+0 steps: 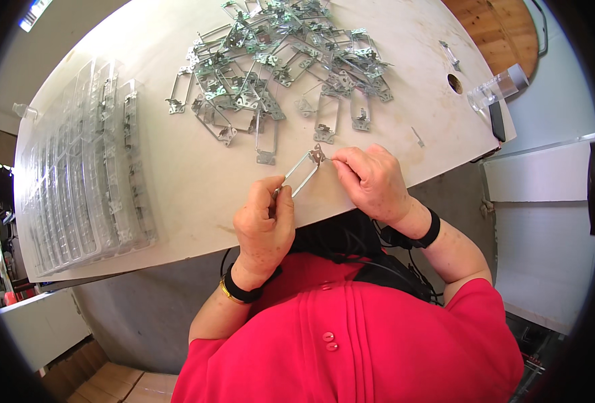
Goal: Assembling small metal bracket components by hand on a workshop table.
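Over the table's near edge, my left hand (265, 225) pinches one end of a narrow metal frame (302, 178) made of two thin parallel rods with small plates at the ends. The frame slants up and away to the right. At its far end plate, my right hand (376, 183) has thumb and forefinger pressed together. A thin tip shows between those fingers and the plate, too small to make out. Beyond both hands lies a tangled pile of similar metal frames (270, 64), several of them spread loose along its near side.
Stacked clear plastic trays (86, 181) holding metal parts stand on the left of the white table (196, 181). On the right are a clear bottle with a grey cap (495, 88), a dark flat object (497, 121), a hole (454, 83) and small loose metal pieces (417, 137).
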Demonstrator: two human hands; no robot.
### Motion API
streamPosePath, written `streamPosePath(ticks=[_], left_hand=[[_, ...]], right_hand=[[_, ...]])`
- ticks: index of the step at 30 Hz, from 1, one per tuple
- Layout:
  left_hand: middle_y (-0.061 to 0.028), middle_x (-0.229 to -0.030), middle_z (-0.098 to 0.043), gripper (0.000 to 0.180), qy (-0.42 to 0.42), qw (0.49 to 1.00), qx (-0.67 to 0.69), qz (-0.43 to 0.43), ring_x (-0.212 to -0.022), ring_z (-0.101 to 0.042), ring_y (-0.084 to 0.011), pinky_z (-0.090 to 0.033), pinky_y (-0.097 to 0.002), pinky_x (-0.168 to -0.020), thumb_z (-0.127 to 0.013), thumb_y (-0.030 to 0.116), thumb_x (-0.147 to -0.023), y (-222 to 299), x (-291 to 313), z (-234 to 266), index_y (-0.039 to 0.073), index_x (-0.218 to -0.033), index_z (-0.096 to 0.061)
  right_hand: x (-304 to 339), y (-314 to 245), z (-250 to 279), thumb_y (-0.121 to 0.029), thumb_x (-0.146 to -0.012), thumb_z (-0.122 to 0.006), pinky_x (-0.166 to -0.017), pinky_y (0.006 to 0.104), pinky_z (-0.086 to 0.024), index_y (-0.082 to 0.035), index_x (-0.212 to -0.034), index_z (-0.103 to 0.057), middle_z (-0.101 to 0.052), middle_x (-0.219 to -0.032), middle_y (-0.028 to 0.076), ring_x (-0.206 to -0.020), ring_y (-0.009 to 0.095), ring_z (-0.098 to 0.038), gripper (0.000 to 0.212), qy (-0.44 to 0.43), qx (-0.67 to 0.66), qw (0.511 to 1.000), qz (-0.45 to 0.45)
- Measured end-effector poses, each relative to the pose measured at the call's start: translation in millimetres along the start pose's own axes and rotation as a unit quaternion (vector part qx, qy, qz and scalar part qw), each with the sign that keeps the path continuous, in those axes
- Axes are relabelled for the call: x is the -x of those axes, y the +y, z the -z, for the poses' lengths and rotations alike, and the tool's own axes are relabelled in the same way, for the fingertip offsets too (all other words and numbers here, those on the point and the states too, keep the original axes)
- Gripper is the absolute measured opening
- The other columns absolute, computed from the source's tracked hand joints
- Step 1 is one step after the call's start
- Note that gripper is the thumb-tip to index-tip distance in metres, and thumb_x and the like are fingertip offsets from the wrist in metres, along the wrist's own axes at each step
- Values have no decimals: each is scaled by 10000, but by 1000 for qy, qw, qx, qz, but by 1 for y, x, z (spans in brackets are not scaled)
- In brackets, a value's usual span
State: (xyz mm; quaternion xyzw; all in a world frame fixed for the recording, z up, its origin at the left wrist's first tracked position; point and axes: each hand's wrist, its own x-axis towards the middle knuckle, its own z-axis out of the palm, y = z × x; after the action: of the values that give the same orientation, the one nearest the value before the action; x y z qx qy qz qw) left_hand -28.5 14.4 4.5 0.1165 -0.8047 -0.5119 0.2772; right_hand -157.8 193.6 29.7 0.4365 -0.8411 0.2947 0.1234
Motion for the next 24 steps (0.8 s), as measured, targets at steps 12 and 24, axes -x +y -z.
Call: streamPosePath(ticks=[12, 24], left_hand=[[57, -690, -473, 135, 6, 1000, -5, -8, -603, -390, -28, -335, -222, -541, -711, -18, -982, -1, 0, -2, -1, -1111, -676], [-79, -850, -638, 456, 31, 937, -249, -245, -652, -573, -231, -484, -346, -583, -685, -102, -778, -7, -11, 15, 79, -1191, -759]], right_hand=[[11, 6, 3, -61, -906, -717, -600, 424, -476, -99, -938, -687, -649, -671, 83, -613, 320, -588, 58, 12, -30, 998, -61], [15, 19, 13, -78, -995, -707, -578, 239, -419, -38, -1036, -711, -617, -697, -32, -637, 24, -506, 57, -5, -274, 936, -222]])
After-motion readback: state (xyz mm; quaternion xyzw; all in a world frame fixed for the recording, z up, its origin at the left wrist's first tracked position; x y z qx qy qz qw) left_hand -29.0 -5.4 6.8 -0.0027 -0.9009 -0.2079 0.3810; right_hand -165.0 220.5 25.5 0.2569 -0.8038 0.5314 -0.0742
